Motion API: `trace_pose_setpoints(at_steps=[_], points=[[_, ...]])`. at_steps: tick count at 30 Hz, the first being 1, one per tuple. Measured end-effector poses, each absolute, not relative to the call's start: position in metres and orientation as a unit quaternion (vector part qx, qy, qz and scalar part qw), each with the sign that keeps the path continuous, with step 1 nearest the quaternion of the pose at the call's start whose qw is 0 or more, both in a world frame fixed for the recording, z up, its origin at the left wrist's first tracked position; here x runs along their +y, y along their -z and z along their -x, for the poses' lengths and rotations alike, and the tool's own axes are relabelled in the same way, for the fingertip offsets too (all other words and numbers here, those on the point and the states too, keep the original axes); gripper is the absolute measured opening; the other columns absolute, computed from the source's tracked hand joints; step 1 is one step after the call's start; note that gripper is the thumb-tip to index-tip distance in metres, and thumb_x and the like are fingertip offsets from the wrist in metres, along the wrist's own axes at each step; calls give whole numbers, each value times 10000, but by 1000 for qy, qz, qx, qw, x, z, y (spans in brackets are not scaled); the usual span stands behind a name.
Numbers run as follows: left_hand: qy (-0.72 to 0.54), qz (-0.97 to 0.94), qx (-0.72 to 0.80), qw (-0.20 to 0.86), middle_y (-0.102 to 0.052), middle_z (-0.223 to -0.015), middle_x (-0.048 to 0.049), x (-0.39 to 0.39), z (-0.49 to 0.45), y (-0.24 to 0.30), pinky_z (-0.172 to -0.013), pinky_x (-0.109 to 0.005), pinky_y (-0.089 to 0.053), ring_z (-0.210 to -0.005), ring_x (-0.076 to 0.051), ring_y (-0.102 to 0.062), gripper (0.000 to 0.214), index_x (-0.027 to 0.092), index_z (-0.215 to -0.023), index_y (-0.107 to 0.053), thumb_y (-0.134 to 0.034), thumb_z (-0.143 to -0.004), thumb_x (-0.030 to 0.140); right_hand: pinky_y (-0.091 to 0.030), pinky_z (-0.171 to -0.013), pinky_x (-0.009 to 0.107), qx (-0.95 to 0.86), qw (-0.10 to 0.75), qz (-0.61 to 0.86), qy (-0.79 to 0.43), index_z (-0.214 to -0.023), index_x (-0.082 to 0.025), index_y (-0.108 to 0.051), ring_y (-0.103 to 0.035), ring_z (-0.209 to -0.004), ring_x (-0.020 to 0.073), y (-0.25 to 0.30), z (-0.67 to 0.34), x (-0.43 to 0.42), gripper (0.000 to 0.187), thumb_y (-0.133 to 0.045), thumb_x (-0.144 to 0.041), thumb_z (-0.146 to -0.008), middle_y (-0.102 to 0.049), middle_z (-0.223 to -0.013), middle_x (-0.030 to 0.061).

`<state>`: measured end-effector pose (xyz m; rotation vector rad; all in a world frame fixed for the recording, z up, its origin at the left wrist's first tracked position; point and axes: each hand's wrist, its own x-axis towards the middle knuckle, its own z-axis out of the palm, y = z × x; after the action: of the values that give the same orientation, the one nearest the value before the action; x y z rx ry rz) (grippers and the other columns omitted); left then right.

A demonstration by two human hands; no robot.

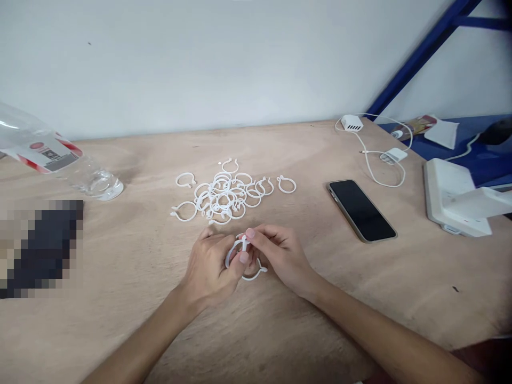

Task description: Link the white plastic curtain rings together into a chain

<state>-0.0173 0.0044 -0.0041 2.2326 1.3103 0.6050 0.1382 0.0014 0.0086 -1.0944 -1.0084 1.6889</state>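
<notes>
Between my two hands is a white plastic ring (230, 255) with a small clasp at its end. My left hand (214, 262) grips the ring's side, thumb and fingers closed on it. With thumb and fingertips, my right hand (280, 253) pinches the clasp end of the same ring. Another white ring (252, 277) lies on the table just beneath, partly hidden by my fingers. Beyond my hands sits a loose pile of similar white rings (224, 197), with several open ones scattered around its edges.
A clear plastic bottle (52, 152) is at the left, near a blurred-out dark item (44, 248). On the right of the wooden table (140, 234) lie a phone (362, 210), a white charger (352, 122) with cable, and a white power adapter (456, 197). A wall rises behind.
</notes>
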Motion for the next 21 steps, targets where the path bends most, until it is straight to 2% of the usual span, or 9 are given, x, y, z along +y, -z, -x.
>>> trace_pose_setpoints(at_steps=[6, 11, 15, 18, 21], points=[[-218, -813, 475, 255, -583, -544, -32, 4, 19, 5, -667, -340, -364, -526, -157, -498, 689, 187, -600, -516, -46, -894, 596, -452, -488, 230, -420, 429, 435, -671, -667, -148, -641, -541, -472, 100, -9, -137, 1, 362, -669, -500, -746, -594, -525, -4], [-229, -803, 465, 294, -592, -540, -20, 4, 20, 3, -687, -334, -377, -535, -154, -522, 608, 185, -594, -545, -140, -902, 517, -431, -483, 229, -430, 425, 417, -679, -624, -153, -598, -526, -464, 96, -8, -139, -1, 351, -666, -467, -765, -580, -507, -9], [-247, -799, 483, 259, -519, -488, -1, 4, 18, 4, -626, -326, -360, -481, -131, -444, 491, 186, -529, -452, -251, -875, 471, -384, -460, 222, -469, 406, 423, -660, -646, -156, -598, -485, -469, 88, -6, -146, 6, 341, -636, -462, -792, -568, -550, -13], [-270, -796, 500, 209, -510, -520, 2, 3, 15, 3, -635, -335, -366, -526, -144, -445, 386, 191, -545, -426, -382, -830, 447, -406, -521, 240, -559, 395, 486, -544, -737, -157, -651, -514, -543, 106, -9, -150, 26, 314, -589, -452, -824, -598, -635, 4], [-272, -798, 508, 179, -588, -668, -16, 1, 12, 1, -726, -365, -395, -686, -190, -528, 228, 191, -647, -519, -539, -749, 393, -431, -618, 268, -679, 342, 539, -362, -905, -171, -690, -559, -630, 137, -13, -143, 53, 271, -603, -408, -807, -641, -705, 13]])
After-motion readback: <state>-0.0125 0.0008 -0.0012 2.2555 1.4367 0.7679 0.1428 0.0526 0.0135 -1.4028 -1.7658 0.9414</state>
